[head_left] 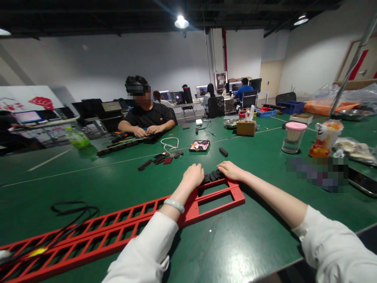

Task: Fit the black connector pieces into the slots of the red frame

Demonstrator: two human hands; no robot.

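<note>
A person's left hand (193,175), fingers curled, and right hand (231,171), fingers loosely bent, touch opposite ends of a black segmented strip (212,177) at the centre of the frame; the fingertips are partly hidden, so how firmly either hand grips cannot be told. The strip, dark and made of short blocks in a row, lies along the far side of a red frame (191,212), a glossy, ladder-like structure with slanted crossbars and two long rectangular openings at its right end. It runs from the lower left to just right of centre. Green tabletop (235,239) shows between the frame's near edge and the table's rim at lower right, and a broad stretch spreads beneath the right forearm. Just beyond the hands sit a lone black block (223,151) and a small tray (199,146). A black cable (76,210) crosses the frame at left; a pink-lidded cup (293,137) stands at right.
</note>
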